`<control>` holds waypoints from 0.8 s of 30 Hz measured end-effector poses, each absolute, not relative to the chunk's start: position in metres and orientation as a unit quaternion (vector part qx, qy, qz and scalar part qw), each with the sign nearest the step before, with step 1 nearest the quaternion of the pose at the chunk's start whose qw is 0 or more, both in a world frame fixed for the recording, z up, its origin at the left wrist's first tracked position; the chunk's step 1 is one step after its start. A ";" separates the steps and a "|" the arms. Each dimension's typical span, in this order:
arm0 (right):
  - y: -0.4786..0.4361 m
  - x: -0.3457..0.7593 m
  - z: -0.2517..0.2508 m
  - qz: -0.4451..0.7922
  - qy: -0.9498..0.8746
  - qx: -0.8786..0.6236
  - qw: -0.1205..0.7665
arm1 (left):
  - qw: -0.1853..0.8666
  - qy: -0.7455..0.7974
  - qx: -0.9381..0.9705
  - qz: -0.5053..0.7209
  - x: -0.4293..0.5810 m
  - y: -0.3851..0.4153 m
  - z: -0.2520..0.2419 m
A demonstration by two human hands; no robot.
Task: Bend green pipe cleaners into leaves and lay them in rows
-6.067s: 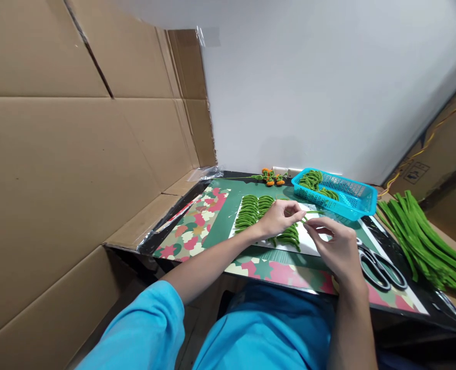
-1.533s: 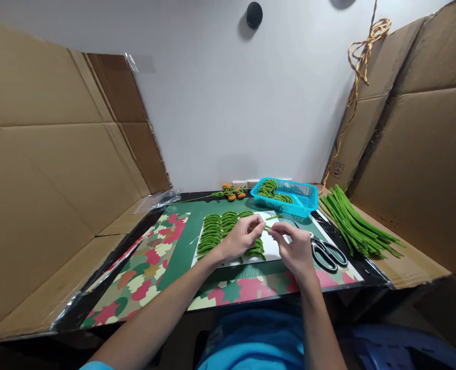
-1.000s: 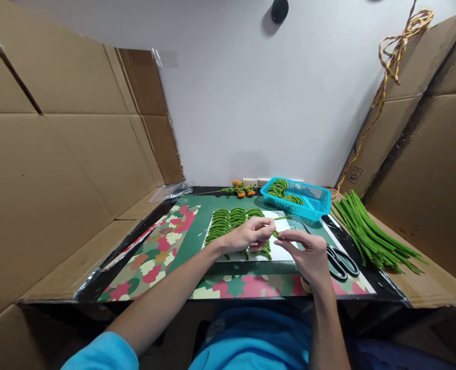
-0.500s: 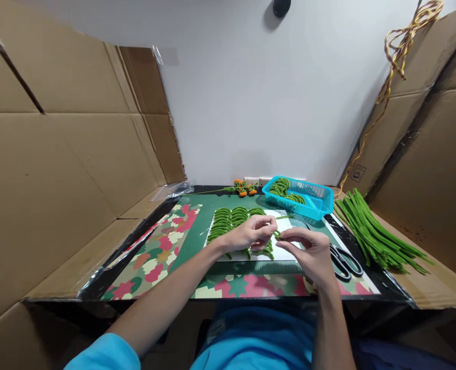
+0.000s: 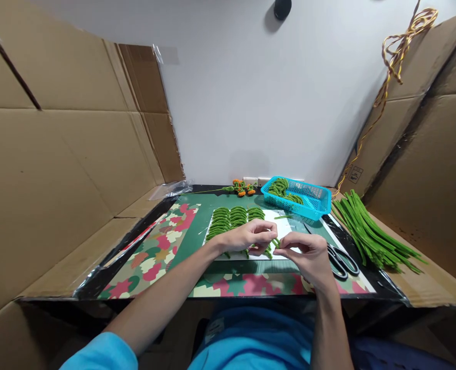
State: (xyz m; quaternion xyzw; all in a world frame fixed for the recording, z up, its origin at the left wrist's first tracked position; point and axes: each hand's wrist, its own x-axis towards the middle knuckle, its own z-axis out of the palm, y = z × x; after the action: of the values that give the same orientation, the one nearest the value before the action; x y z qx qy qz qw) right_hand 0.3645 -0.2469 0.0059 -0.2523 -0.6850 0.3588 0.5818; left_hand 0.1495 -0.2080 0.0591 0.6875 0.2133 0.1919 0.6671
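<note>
Green piece (image 5: 276, 242) is pinched btwn L hand (image 5: 254, 236) & R hand (image 5: 308, 252), both grips closed — uneven pull may kink it.

A sheet (image 5: 285, 227) bearing rows of stem pieces (image 5: 238, 217) lies on the counter (image 5: 389, 288); behind it, flowers (image 5: 244, 188) lie left of a basket (image 5: 308, 208). To its right: scissors (image 5: 347, 255), then a stem bundle (image 5: 374, 236).
</note>
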 end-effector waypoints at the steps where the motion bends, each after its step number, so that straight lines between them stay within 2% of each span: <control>1: -0.247 0.365 0.006 0.353 -0.690 -0.254 0.579 | 0.666 0.214 0.689 0.192 0.150 -0.208 0.059; 11: -0.250 0.368 0.012 0.295 -0.732 -0.250 0.560 | 0.649 0.214 0.709 0.174 0.150 -0.207 0.059; 15: -0.250 0.364 0.010 0.311 -0.701 -0.271 0.582 | 0.654 0.232 0.691 0.203 0.151 -0.205 0.057; 24: -0.248 0.364 0.006 0.307 -0.693 -0.314 0.572 | 0.644 0.264 0.671 0.255 0.157 -0.205 0.054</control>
State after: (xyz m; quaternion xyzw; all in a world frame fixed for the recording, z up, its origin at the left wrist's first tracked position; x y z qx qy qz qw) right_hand 0.3636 -0.2483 0.0055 -0.3135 -0.6928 0.3067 0.5724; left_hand 0.1572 -0.2048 0.0545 0.6713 0.2640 0.2551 0.6439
